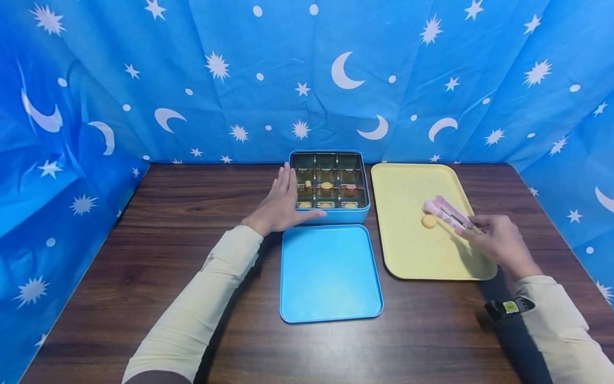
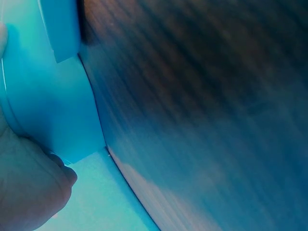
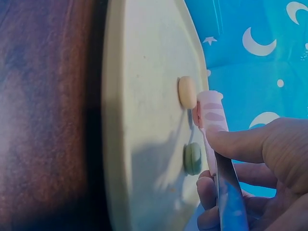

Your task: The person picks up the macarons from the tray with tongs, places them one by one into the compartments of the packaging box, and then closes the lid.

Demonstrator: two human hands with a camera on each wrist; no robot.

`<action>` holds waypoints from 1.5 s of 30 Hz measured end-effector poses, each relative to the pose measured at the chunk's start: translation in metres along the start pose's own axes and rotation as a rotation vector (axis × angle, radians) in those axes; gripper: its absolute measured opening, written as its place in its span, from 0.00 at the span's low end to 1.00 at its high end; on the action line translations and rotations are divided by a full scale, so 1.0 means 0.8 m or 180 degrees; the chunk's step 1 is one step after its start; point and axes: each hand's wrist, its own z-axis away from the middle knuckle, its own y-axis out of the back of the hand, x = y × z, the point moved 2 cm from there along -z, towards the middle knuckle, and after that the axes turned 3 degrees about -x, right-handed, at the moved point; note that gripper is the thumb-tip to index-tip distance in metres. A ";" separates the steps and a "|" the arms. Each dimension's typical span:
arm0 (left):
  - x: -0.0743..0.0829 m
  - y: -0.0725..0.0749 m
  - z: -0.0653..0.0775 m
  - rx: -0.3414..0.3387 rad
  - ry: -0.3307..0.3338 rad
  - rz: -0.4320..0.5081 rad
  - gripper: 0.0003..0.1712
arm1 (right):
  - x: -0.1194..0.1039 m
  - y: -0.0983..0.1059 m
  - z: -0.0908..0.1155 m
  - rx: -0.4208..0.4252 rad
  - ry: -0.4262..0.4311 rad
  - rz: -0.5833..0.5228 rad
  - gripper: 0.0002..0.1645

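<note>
My left hand [image 1: 276, 207] rests against the left and front sides of a blue square tin [image 1: 347, 215], fingers straight, thumb along the front. Small macarons [image 1: 326, 185] and other bits sit in the tin's divided compartments. My right hand [image 1: 501, 240] grips tongs with pink tips [image 1: 446, 211] over a yellow tray [image 1: 408, 250]. Close to those tips lies a yellow macaron [image 1: 429, 221]. In the right wrist view, a pink macaron [image 3: 196, 116] shows partly behind the tong tip; whether it is pinched I cannot tell. A green macaron [image 3: 193, 159] lies on the tray below it.
The tin's blue lid [image 1: 331, 272] lies in front of the tin on the dark wood table [image 1: 201, 208]. Behind and at both sides hangs a blue cloth [image 1: 288, 64] with white moons and stars. The tray stands right of the tin.
</note>
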 end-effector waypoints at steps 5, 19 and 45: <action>-0.001 0.000 -0.001 0.0002 -0.0003 -0.0009 0.78 | -0.009 0.005 -0.005 0.0095 0.0098 0.0015 0.36; -0.001 0.002 -0.003 0.0007 -0.0005 -0.0007 0.77 | -0.072 0.021 -0.032 0.0166 0.0459 -0.0076 0.32; 0.000 0.001 -0.002 0.0009 0.0014 -0.0006 0.79 | -0.173 -0.017 -0.092 0.0009 0.0529 -0.0439 0.28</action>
